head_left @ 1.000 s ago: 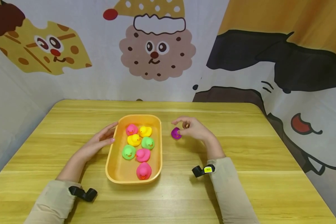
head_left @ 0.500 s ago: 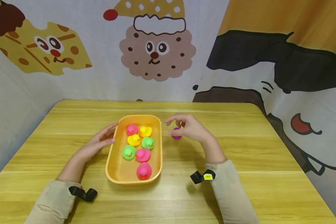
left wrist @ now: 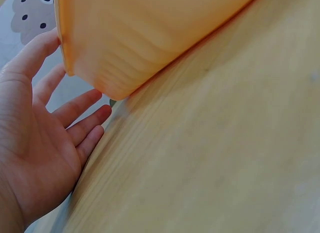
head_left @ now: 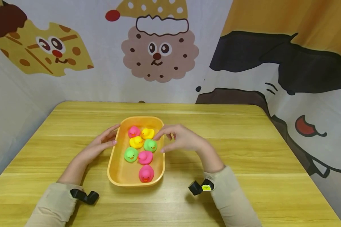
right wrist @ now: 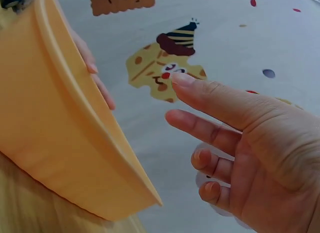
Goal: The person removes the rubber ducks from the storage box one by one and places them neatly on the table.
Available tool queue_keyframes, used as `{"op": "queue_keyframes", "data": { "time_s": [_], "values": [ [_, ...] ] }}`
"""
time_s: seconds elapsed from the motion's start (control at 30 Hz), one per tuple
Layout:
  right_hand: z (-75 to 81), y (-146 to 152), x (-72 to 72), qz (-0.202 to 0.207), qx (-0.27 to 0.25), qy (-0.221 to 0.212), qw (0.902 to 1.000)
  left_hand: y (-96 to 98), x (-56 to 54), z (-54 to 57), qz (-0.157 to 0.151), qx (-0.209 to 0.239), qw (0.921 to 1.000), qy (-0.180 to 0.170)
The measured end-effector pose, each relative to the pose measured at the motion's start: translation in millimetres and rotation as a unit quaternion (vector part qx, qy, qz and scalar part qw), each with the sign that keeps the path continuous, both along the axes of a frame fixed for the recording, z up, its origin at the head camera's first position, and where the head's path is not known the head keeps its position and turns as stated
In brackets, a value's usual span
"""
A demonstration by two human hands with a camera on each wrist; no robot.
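Observation:
An orange plastic tub [head_left: 125,175] stands on the table, holding several small rubber ducks: pink [head_left: 146,173], green [head_left: 131,154] and yellow [head_left: 136,142]. My left hand [head_left: 99,143] rests against the tub's left side, fingertips touching its rim and wall; in the left wrist view that hand [left wrist: 45,148] has its fingers spread. Over the tub's right rim hovers my right hand [head_left: 183,138], index finger above the green duck [head_left: 150,145]. The right wrist view shows this hand [right wrist: 250,148] with nothing between thumb and fingers. The small purple thing from earlier is hidden, apparently behind the right hand.
The wooden table [head_left: 244,189] spreads around the tub on all sides. A white curtain [head_left: 102,88] with cartoon prints hangs behind its far edge. Black wrist cameras [head_left: 85,197] sit on both sleeves.
My right hand has moved left from the small purple thing to above the tub's right rim, covering where the purple thing lay. The left hand and the ducks have stayed put.

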State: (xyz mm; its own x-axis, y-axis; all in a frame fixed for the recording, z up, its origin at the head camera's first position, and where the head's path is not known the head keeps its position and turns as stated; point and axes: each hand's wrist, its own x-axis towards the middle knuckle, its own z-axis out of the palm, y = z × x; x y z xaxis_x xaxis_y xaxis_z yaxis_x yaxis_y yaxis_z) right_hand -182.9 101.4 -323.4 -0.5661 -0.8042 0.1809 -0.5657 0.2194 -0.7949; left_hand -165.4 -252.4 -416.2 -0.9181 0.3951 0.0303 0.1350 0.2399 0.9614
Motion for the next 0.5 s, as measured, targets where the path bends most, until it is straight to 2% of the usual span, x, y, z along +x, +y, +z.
{"op": "queue_keyframes", "data": {
  "time_s": [0.33, 0.5],
  "values": [
    [-5.8, -16, 9.6, 0.056, 0.028, -0.008, 0.998, 0.0, 1.1, 0.3, 0.001, -0.001, 1.0, 0.004],
    [-9.7, -22, 12.6, 0.086, 0.036, 0.013, 0.9955, 0.0, 0.8, 0.4, -0.001, 0.002, 1.0, 0.005]
  ]
}}
